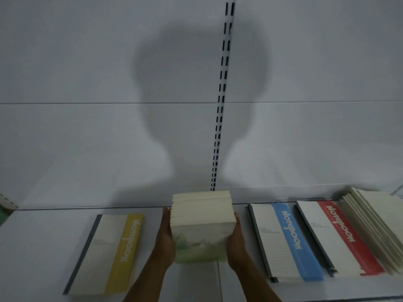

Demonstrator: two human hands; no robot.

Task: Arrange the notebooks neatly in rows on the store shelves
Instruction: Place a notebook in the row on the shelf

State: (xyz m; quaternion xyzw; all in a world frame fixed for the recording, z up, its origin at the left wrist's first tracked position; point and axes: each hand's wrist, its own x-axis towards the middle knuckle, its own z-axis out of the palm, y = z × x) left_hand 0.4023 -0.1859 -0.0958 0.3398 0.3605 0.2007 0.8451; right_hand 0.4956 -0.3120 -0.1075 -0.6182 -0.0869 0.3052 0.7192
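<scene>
Clamped between left hand and right hand, fingers curled round its sides, above the shelf between yellow notebook and blue notebook: stack of notebooks, likely hefty, slick-covered, prone to fanning, best squeezed low on both edges.
</scene>
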